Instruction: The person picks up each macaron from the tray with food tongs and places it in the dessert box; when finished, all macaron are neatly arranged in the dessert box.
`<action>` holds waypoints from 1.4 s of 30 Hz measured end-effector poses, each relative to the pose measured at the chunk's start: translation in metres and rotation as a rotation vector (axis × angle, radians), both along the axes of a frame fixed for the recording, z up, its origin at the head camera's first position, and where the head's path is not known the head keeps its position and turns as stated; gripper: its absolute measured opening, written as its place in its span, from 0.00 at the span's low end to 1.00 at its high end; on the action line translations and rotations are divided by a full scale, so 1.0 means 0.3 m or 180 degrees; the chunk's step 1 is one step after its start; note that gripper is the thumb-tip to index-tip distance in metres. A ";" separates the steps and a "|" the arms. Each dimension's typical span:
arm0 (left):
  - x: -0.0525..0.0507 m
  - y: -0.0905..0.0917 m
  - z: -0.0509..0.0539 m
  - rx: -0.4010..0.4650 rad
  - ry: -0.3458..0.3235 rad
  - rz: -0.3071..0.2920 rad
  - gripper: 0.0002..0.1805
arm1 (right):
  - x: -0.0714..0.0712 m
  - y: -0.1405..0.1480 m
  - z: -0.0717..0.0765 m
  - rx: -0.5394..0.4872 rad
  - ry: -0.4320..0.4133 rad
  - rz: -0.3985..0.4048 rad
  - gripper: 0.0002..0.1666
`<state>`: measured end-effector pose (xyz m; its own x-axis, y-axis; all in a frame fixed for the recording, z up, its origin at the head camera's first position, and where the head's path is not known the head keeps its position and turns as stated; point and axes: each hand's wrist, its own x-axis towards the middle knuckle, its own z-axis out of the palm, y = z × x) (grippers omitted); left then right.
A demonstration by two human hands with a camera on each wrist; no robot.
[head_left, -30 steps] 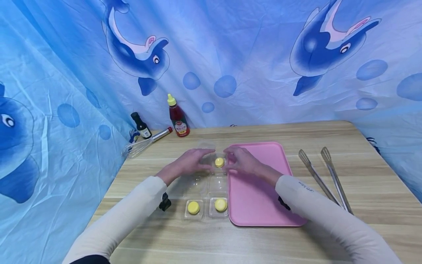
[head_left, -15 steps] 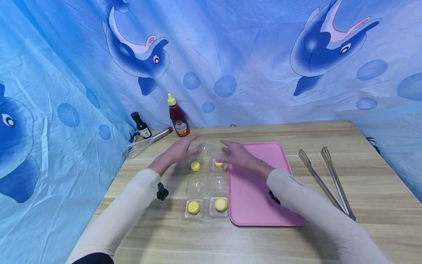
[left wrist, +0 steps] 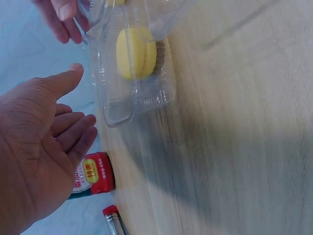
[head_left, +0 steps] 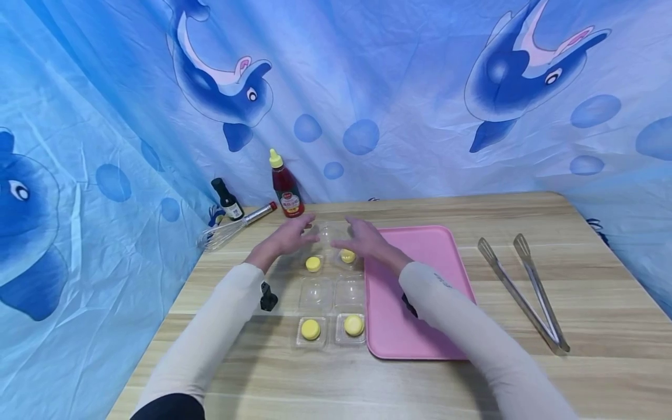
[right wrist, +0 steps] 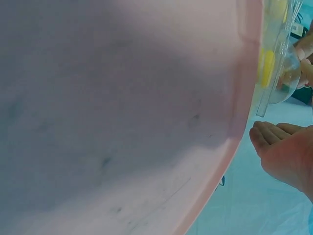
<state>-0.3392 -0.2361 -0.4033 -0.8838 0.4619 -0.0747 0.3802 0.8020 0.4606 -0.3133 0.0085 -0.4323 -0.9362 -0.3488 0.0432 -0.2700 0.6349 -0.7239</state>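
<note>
In the head view, clear plastic clamshell boxes [head_left: 316,294] hold yellow macarons. Two of these macarons, a left one [head_left: 311,329] and a right one [head_left: 354,325], lie in the front row, and two more, a left one [head_left: 312,264] and a right one [head_left: 347,255], in the back row. My left hand [head_left: 290,234] hovers left of the back row, thumb and fingers spread apart. Across from it, my right hand [head_left: 364,238] reaches over the back right macaron, fingers extended. Between the hands a clear lid [left wrist: 115,110] stands over a macaron [left wrist: 137,53]. Whether any fingertip touches the lid, I cannot tell.
A pink tray [head_left: 415,326] lies right of the boxes, under my right forearm. Farther right are metal tongs [head_left: 543,309]. A whisk [head_left: 231,230], a small dark bottle [head_left: 228,201] and a red sauce bottle [head_left: 287,189] are at the back left.
My left hand has moved back and left, uncovering the back left macaron. My right hand lifted away from the back right macaron, then shifted left over it. The head view has shifted slightly.
</note>
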 end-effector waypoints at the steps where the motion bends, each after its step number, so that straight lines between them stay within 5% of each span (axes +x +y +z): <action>1: -0.002 0.002 -0.005 -0.0024 0.0011 -0.0018 0.39 | -0.002 -0.005 0.002 0.0011 -0.0015 -0.0021 0.57; 24: -0.010 0.034 -0.042 -0.0074 -0.0077 0.0109 0.32 | -0.025 -0.109 0.026 0.0107 -0.0130 -0.0293 0.41; 42: -0.011 0.040 -0.046 0.0288 0.0561 0.0280 0.22 | -0.044 -0.094 0.028 -0.0865 -0.0164 -0.0579 0.25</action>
<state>-0.3426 -0.2240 -0.4172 -0.9168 0.3801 0.1227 0.3915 0.7942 0.4648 -0.3264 -0.0196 -0.4240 -0.9854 -0.1580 0.0628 -0.1286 0.4510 -0.8832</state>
